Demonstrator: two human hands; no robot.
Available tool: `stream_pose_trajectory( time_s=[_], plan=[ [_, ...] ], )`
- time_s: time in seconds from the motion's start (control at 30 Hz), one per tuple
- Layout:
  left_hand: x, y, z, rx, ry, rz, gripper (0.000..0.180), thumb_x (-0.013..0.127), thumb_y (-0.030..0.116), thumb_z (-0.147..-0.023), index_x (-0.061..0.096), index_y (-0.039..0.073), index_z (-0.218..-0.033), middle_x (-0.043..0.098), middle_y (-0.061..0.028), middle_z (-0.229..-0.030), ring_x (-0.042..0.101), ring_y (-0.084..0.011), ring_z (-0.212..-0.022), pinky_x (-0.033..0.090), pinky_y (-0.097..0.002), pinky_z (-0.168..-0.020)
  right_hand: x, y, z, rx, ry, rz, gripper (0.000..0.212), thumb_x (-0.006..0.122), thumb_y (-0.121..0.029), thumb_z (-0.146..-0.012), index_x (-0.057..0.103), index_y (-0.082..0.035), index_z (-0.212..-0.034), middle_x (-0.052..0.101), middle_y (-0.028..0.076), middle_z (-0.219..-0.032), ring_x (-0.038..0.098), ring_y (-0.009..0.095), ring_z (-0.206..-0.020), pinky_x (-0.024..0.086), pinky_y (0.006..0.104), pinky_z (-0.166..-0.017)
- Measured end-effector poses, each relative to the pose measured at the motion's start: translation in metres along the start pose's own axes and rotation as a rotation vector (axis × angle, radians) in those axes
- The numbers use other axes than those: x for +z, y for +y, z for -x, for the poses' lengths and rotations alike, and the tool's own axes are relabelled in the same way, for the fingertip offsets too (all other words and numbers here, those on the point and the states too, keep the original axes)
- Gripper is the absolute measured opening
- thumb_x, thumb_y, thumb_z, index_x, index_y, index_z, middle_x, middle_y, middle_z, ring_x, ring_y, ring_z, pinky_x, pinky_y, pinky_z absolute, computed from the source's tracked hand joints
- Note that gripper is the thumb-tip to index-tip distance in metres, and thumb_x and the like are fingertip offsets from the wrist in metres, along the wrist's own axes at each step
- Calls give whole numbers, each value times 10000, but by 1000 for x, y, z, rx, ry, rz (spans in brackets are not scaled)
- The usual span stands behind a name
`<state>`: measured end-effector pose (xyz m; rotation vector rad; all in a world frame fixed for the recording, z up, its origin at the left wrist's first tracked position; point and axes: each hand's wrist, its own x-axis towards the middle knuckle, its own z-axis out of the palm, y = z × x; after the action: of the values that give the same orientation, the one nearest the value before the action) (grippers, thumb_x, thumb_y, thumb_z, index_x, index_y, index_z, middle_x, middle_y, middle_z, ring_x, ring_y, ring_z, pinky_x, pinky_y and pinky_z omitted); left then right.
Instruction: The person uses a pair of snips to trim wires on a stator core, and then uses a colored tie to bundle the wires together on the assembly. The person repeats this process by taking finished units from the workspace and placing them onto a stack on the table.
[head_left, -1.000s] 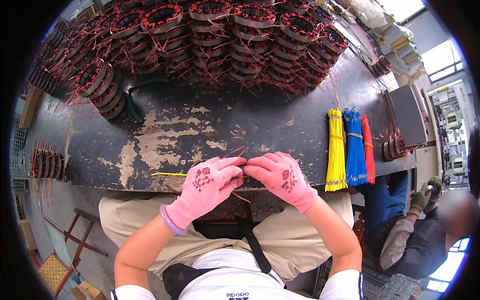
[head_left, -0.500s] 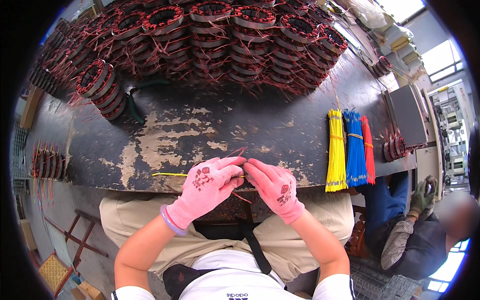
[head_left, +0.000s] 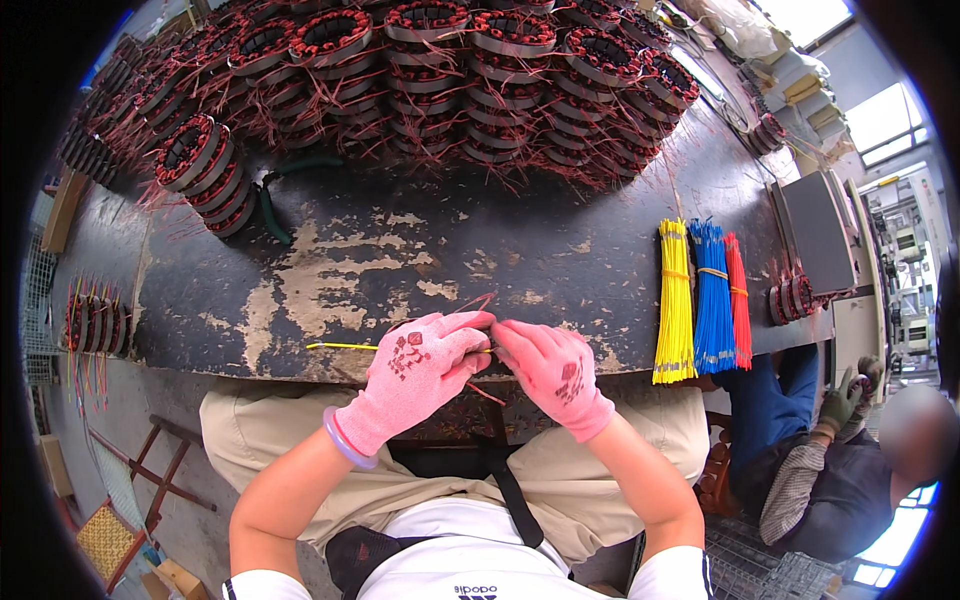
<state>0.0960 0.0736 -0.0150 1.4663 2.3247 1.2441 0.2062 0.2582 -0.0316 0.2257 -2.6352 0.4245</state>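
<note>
My left hand [head_left: 420,365], in a pink glove with a dark print, pinches a yellow wire [head_left: 342,346]. The wire's long end sticks out to the left past the knuckles, and a short bit shows at the fingertips. My right hand [head_left: 552,372], gloved the same way, has its fingers closed and meets the left fingertips. What its fingertips grip is hidden. Thin dark red wires [head_left: 486,393] poke out above and below the joined hands. Both hands are over the table's near edge, above my lap.
Stacked motor stators [head_left: 430,85] with red windings fill the table's far side. A shorter stack [head_left: 205,180] stands left beside green-handled pliers [head_left: 270,215]. Bundles of yellow [head_left: 674,300], blue [head_left: 711,300] and red wires [head_left: 738,300] lie right. Another person [head_left: 825,470] sits at the right.
My right hand's fingers have shifted very slightly against the left fingertips. The yellow wire stays in my left hand. The other person's hands have moved a little.
</note>
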Motion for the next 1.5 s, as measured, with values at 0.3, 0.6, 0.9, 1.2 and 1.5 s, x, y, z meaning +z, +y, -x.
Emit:
stream_pose_trajectory(
  time_s=[0.3, 0.6, 0.9, 1.2, 1.5],
  plan=[
    [0, 0, 2, 43, -8, 0, 186, 737, 64, -784, 681, 74, -961, 707, -62, -1226, 684, -292, -885, 555, -401, -765, -25, -7, -2, 790, -421, -854, 171, 621, -231, -984, 646, -76, -1053, 638, 25, -836, 632, 144, -740, 503, 298, -656],
    [0, -1, 0, 34, -35, -19, 145, 733, 111, -821, 686, 100, -958, 711, -33, -1207, 674, -270, -880, 558, -396, -768, -20, -16, -15, 394, -217, -416, 153, 669, -226, -940, 646, -79, -971, 647, 28, -798, 635, 185, -687, 504, 327, -627],
    [1, 1, 1, 13, -34, -9, 171, 755, 93, -800, 701, 79, -962, 720, -61, -1183, 691, -294, -941, 556, -405, -793, -28, -16, -7, 147, 67, -114, 277, 748, -193, -824, 666, -100, -1071, 682, 44, -1011, 671, 259, -852, 540, 358, -740],
    [3, 0, 1, 20, -45, -23, 174, 762, 116, -828, 705, 76, -988, 717, -70, -1164, 691, -296, -956, 558, -396, -825, -2, -12, 12, 11, -44, 13, 362, 668, -149, -799, 653, -137, -1161, 613, 13, -929, 616, 217, -807, 508, 357, -708],
    [-40, 10, 7, 31, 70, -187, 216, 676, 18, -856, 689, 42, -1070, 643, -142, -1275, 613, -349, -1131, 503, -435, -964, -13, -13, 7, -77, -137, 80, 454, 651, -177, -808, 681, -265, -1252, 573, -14, -903, 596, 181, -827, 498, 348, -730]
  ],
)
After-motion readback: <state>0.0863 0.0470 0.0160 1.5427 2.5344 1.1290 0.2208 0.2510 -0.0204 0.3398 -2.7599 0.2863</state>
